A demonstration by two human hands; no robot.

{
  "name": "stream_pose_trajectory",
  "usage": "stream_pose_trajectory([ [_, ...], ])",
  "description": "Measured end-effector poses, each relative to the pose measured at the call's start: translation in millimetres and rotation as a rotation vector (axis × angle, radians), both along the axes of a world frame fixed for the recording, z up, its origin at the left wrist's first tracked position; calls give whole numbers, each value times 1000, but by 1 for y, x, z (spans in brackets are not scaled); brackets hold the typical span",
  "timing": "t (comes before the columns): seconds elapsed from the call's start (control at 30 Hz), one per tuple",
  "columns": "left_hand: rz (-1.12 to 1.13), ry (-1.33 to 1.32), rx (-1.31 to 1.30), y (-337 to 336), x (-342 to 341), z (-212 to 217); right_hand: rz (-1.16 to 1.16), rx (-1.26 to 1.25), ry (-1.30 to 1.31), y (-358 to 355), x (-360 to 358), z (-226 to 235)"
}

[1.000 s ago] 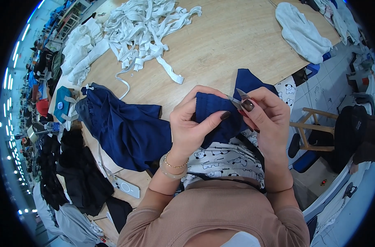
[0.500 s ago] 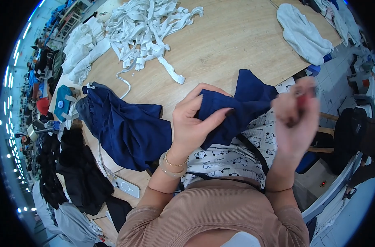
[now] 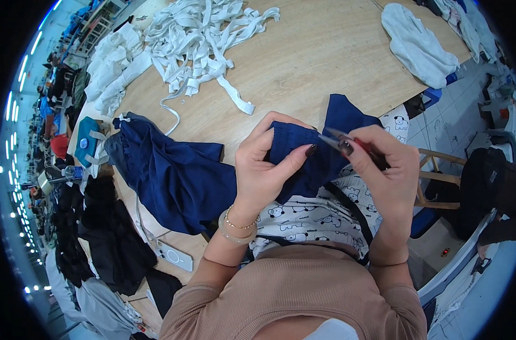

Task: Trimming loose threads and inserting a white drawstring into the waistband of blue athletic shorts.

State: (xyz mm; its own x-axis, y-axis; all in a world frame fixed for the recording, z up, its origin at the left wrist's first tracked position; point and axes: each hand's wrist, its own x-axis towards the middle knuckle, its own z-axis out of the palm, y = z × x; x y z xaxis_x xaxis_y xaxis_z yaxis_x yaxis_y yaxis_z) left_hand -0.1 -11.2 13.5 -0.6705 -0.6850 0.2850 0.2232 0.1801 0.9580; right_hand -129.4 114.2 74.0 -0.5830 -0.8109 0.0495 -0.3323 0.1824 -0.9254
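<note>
Between the thumb and fingers of my left hand [image 3: 267, 164] is the gathered edge of a navy blue garment [image 3: 303, 175]. The rest of that cloth hangs over my lap, with one flap rising at the table's edge. My right hand [image 3: 385, 167] is closed round a pair of red-handled thread snips [image 3: 337, 137]. Their metal tips point left and lie at the gathered edge, close to my left thumb. Whether the blades touch the cloth or a thread I cannot tell. Another navy garment [image 3: 173, 170], with a gathered waist, lies to the left of my left wrist.
A tangled heap of white strips [image 3: 198, 42] covers the far left of the wooden table [image 3: 309, 56]. White cloth [image 3: 419, 45] lies at the far right corner. A phone [image 3: 174, 256] and black clothing [image 3: 107, 232] are on the near left. A wooden stool [image 3: 439, 178] stands at right.
My right hand has come left and down, from a blur beside the cloth to the gathered edge, bringing the snips' tips there. My left hand has barely moved and keeps its grip.
</note>
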Motion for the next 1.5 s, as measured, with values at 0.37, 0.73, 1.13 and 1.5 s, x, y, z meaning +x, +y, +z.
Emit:
stream_pose_trajectory([
  [0.37, -13, -12, -57, 0, 0, 0, -36, -182, 0, -16, -9, -18],
  [0.73, -28, -25, -111, 2, -2, 1, 14, -302, 369, -37, -5, -28],
  [1.13, -32, -26, -54, 1, -1, 1, 83, -172, -10, -21, -21, -18],
  [1.5, -54, -94, -135, -1, -2, 1, 294, -90, 579, -22, -17, -6],
])
